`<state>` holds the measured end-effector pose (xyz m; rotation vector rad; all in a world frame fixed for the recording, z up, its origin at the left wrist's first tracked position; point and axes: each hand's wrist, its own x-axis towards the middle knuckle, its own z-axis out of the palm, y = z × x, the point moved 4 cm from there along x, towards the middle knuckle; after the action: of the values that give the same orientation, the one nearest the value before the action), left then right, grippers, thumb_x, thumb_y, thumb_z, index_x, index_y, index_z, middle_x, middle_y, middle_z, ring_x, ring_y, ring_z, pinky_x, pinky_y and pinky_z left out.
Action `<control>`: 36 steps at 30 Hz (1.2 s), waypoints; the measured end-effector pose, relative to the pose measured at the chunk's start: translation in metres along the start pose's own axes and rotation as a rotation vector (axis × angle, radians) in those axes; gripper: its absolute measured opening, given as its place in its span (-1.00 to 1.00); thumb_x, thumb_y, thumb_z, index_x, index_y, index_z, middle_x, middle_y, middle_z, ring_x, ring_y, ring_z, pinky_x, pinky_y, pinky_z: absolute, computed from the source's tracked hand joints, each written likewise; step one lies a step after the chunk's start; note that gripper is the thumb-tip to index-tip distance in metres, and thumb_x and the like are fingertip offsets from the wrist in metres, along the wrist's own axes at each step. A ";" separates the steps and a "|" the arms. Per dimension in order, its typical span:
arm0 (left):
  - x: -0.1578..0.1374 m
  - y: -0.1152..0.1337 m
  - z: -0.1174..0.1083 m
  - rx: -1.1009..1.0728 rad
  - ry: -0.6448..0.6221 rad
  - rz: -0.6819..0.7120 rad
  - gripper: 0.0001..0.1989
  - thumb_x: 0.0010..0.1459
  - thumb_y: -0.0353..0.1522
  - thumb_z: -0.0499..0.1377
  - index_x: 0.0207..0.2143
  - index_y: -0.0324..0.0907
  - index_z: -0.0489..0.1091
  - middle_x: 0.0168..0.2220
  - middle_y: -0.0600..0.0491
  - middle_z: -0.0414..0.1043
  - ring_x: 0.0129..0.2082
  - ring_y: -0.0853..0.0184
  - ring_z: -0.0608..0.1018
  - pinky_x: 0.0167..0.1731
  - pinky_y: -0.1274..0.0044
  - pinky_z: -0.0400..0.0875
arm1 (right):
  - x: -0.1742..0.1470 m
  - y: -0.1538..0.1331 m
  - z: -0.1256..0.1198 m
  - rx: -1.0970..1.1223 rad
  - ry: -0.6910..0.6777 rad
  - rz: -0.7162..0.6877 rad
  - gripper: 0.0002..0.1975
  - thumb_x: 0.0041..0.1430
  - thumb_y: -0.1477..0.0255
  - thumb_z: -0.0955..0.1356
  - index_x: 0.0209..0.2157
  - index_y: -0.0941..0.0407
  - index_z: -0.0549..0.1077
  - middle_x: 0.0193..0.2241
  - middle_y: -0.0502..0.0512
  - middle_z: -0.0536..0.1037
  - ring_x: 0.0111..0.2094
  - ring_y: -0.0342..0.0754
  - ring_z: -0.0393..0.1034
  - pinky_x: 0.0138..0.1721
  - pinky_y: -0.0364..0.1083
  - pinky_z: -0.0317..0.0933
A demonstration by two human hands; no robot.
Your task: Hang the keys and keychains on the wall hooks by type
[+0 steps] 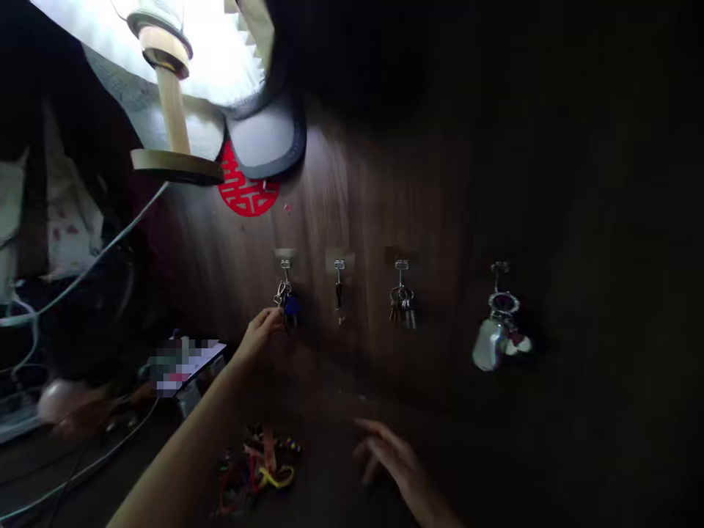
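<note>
Our L hand (267, 323) is at the key bunch (288, 303), just L of ctr in the frame, fingertips close tog.; can't tell if they pinch it. Bunch is prob. light, stiff metal, a bit slippery, not fragile; best grabbed up top, near its hook (285, 264). Our R hand (388, 458), bottom ctr, is blurred, fingers loosely spread, seemingly empty. We count 4 hooks, 1 blue fob (292, 306), 1 lamp (172, 110).

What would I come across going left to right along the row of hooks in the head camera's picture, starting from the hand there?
Left hand → hanging bunch with a blue tag → small dark hanging item → bunch of keys → hanging bundle with a pale fob.
</note>
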<state>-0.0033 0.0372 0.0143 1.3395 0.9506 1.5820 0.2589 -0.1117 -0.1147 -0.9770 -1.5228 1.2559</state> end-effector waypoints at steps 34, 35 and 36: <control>-0.192 -0.072 -0.035 1.245 -0.337 0.153 -0.54 0.12 -0.21 0.09 0.10 -0.02 0.25 0.15 -0.04 0.26 0.17 0.09 0.25 0.10 0.13 0.14 | -0.001 0.000 0.004 0.003 0.015 -0.023 -0.53 0.14 0.09 0.22 -0.05 0.11 0.37 -0.36 0.09 0.51 -0.50 -0.08 0.41 -0.25 0.00 0.24; -0.194 -0.074 -0.030 1.267 -0.340 0.171 -0.54 0.14 -0.21 0.07 0.11 -0.02 0.24 0.15 -0.04 0.26 0.18 0.09 0.24 0.10 0.12 0.14 | -0.001 0.000 0.005 -0.002 0.013 -0.027 -0.53 0.15 0.10 0.22 -0.04 0.11 0.37 -0.36 0.09 0.51 -0.49 -0.08 0.41 -0.25 0.00 0.23; -0.195 -0.076 -0.024 1.278 -0.343 0.188 -0.54 0.15 -0.22 0.07 0.11 -0.03 0.23 0.15 -0.04 0.27 0.18 0.09 0.24 0.10 0.12 0.16 | -0.002 0.000 0.005 -0.008 0.012 -0.031 -0.54 0.16 0.10 0.22 -0.04 0.11 0.36 -0.35 0.09 0.51 -0.49 -0.08 0.41 -0.24 0.00 0.23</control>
<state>-0.0017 -0.1177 -0.1288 2.4850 1.7345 0.6897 0.2549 -0.1143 -0.1153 -0.9612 -1.5293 1.2214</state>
